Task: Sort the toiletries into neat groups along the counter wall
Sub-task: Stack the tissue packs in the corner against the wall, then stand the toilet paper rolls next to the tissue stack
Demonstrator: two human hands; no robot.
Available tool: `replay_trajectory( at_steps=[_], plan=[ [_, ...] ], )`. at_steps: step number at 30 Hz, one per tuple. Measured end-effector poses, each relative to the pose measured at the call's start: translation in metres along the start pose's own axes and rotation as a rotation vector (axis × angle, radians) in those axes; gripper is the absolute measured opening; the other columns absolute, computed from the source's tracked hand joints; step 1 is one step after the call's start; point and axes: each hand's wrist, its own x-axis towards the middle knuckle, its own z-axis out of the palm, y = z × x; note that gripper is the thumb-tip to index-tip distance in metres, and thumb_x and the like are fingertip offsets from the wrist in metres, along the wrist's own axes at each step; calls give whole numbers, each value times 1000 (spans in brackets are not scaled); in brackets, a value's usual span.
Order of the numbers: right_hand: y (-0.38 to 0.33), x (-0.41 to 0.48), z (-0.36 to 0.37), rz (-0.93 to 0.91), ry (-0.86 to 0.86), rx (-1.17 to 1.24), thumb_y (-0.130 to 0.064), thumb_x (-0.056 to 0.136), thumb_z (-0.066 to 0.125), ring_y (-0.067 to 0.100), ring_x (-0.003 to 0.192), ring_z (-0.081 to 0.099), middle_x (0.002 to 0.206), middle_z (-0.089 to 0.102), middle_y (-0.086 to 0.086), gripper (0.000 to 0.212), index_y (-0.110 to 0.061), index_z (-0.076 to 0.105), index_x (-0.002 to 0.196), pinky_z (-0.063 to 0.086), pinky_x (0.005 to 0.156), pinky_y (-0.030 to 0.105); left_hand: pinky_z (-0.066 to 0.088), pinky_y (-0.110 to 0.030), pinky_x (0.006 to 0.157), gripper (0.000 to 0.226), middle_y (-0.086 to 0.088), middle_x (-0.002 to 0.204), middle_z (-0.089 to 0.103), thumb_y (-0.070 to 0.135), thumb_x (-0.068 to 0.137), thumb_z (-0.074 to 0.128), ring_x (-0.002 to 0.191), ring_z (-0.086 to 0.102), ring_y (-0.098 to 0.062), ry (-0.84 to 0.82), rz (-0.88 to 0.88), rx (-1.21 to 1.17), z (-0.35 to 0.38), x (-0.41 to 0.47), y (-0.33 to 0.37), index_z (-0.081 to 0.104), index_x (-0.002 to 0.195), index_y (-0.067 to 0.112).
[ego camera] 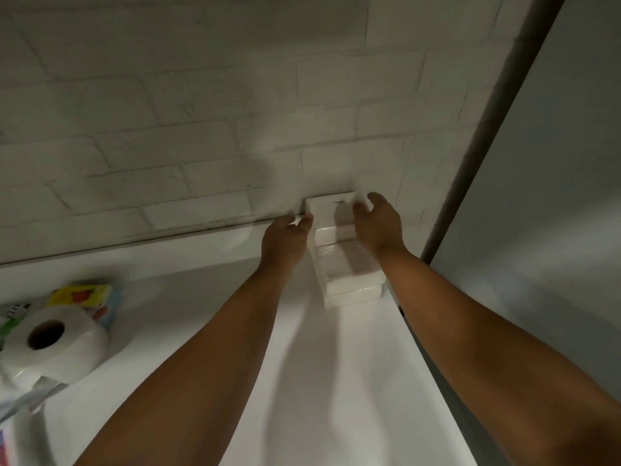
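A row of white wrapped packs (349, 280) lies on the white counter (208, 287), running from the brick wall toward me near the right edge. A white box (327, 208) stands at the wall end of the row. My left hand (285, 242) rests against the left side of the row, fingers loosely curled, touching the box's lower left corner. Over the right side of the box is my right hand (379, 223), its fingers bent and touching the box top. Neither hand plainly grips anything.
A toilet paper roll (55, 344) in clear plastic lies at the left. Behind it sits a colourful pack (85, 295) with fruit pictures. A white brick wall (201, 129) backs the counter. A grey panel with a dark post (487, 136) bounds the right edge.
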Motion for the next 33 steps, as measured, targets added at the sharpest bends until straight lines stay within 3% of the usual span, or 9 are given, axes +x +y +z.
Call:
replay_trajectory(
  at_steps=[4, 7, 10, 13, 18, 22, 27, 33],
  plan=[
    [-30, -44, 14, -321, 159, 40, -16, 95, 56, 22, 125, 52, 133, 58, 8, 37, -8, 56, 131, 35, 104, 20, 45, -23, 96, 38, 9, 117, 66, 41, 92, 65, 103, 61, -7, 70, 149, 71, -42, -36, -1, 66, 123, 20],
    [-49, -81, 42, -420, 114, 104, -14, 92, 58, 14, 124, 53, 130, 61, 3, 34, -11, 60, 127, 37, 107, 22, 43, -12, 84, 23, 19, 111, 66, 33, 92, 66, 99, 62, -1, 138, 217, 97, -88, -65, -14, 68, 114, 27],
    [-67, -119, 74, -427, -8, 158, -18, 92, 60, 4, 119, 54, 128, 63, -4, 33, -15, 62, 125, 40, 102, 16, 48, -16, 85, 18, 19, 111, 66, 31, 93, 66, 100, 62, -1, 195, 298, 176, -137, -87, -32, 67, 110, 31],
    [-82, -157, 116, -382, -171, 166, -23, 92, 62, 3, 119, 54, 130, 62, -7, 32, -20, 62, 125, 39, 105, 18, 52, -25, 89, 22, 15, 115, 65, 31, 93, 65, 100, 63, -7, 244, 330, 292, -195, -101, -63, 67, 115, 29],
    [-101, -206, 175, -381, -304, 151, -23, 90, 67, 5, 119, 55, 128, 63, -6, 35, -19, 62, 125, 33, 99, 4, 50, -29, 87, 28, 5, 110, 70, 24, 89, 71, 96, 65, -19, 327, 391, 420, -280, -117, -107, 69, 116, 18],
    [-119, -237, 218, -352, -421, 123, -24, 90, 68, 5, 122, 53, 134, 58, -7, 42, -21, 58, 131, 39, 107, 20, 50, -33, 79, 33, -2, 96, 68, 23, 82, 78, 89, 63, -24, 343, 398, 502, -340, -119, -135, 67, 112, 18],
    [-132, -263, 271, -292, -549, 17, -33, 89, 67, 12, 132, 47, 145, 50, -7, 58, -24, 46, 142, 40, 111, 33, 48, -43, 95, 70, -2, 126, 58, 33, 66, 89, 115, 54, -25, 283, 319, 535, -389, -114, -172, 56, 126, 22],
    [-153, -282, 327, -131, -550, 80, -32, 90, 66, 20, 123, 54, 136, 57, 1, 55, -18, 46, 140, 45, 105, 38, 49, -46, 93, 94, -3, 123, 61, 35, 53, 92, 111, 57, -25, 100, 341, 633, -414, -94, -196, 47, 134, 19]
  ],
)
